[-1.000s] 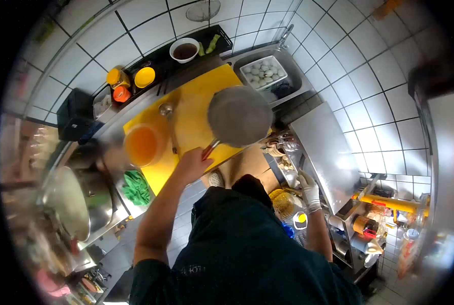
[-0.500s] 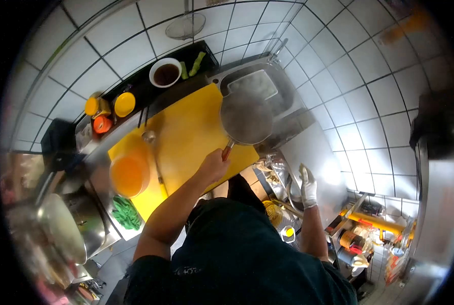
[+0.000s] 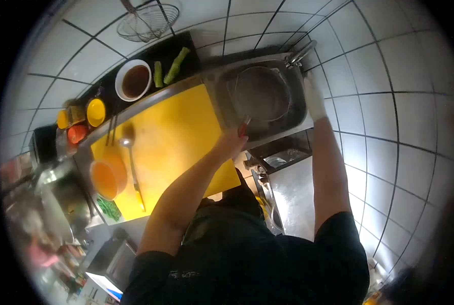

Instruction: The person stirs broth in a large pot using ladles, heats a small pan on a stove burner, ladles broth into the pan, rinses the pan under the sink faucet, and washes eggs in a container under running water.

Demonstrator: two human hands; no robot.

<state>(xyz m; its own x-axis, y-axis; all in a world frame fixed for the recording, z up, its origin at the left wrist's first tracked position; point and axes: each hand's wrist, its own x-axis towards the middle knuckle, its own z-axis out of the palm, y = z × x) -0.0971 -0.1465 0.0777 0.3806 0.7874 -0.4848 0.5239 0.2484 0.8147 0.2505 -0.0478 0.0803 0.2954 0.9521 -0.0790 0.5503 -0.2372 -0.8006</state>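
My left hand [image 3: 230, 144] is closed around the reddish handle of a round pan [image 3: 261, 96]. The pan is over the metal sink [image 3: 299, 76], and haze blurs what it contains. In its white glove, my right hand [image 3: 314, 99] reaches along the sink's right edge by the tiled wall. Its fingers look stretched out, though blurred, and point at the faucet [image 3: 299, 55]; I see no contact. Left of the sink lies a yellow cutting board [image 3: 186, 127], with a ladle [image 3: 132, 162] resting on it.
An orange container [image 3: 108, 178] stands at the board's left end, near something green [image 3: 108, 207]. Along the back ledge are a white bowl of dark liquid [image 3: 134, 80], green vegetable pieces [image 3: 176, 66] and yellow-lidded jars [image 3: 95, 112]. A wire strainer [image 3: 148, 23] hangs above.
The pan has moved from over the board's edge to over the sink. My right hand has gone from the lower right up beside the faucet. The camera view has shifted.
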